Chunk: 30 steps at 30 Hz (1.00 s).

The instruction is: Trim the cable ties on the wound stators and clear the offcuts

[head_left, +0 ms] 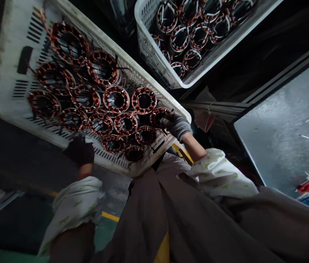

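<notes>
Left hand [79, 151] clamped the rim of the white plastic crate [6, 84]; right hand [176, 126] grip unclear. Copper-wound stators [144, 100] looked heavy, stiff: hold the core [117, 93], not windings [107, 96].

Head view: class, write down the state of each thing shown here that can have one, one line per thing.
Left hand: dark-gloved, gripping the crate's edge.
Right hand: grey-gloved, gripping the crate's corner.
White plastic crate: loaded, held between both hands.
Copper-wound stators: packed in the crate, wire leads loose.
Second white crate: filled with similar stators.
</notes>
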### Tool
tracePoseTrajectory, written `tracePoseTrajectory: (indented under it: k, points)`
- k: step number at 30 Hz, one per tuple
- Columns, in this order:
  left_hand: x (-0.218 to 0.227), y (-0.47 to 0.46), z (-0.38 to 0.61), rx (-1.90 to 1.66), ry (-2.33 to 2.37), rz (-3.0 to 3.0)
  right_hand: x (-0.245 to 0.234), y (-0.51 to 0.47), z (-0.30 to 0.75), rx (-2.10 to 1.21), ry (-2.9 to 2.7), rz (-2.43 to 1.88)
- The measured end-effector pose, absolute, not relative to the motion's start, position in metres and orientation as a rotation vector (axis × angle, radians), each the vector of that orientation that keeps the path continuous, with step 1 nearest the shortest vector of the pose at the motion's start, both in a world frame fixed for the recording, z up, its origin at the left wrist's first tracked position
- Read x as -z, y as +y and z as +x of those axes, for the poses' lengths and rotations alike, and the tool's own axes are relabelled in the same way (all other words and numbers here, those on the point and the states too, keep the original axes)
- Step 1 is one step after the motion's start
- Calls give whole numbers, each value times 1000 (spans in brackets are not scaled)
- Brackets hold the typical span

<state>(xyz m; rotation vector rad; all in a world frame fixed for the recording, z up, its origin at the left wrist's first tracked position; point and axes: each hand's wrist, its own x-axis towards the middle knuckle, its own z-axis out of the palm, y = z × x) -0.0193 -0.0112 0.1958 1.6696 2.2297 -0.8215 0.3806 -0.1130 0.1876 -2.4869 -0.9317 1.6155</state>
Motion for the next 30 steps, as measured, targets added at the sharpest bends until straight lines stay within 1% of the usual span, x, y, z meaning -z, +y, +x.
tracePoseTrajectory:
  k: [3,7,9,14,21,30]
  points:
    - [-195,-12,-21,822,2244,1647,-189,-113,379,-1610,-844,-2436]
    - [-195,-10,-20,887,2247,1738,-195,-119,376,-1303,-549,-2203]
    - [-195,-9,-21,944,2207,1810,-197,-119,370,-1236,-490,-2100]
    - [-198,-5,-28,1045,2117,1887,-180,-91,341,-1277,-430,-2027]
    - [-202,4,-31,1056,2108,1941,-143,-55,321,-1347,-405,-1888]
    - [-197,6,-27,1151,2140,1957,-131,-57,323,-1348,-474,-1833]
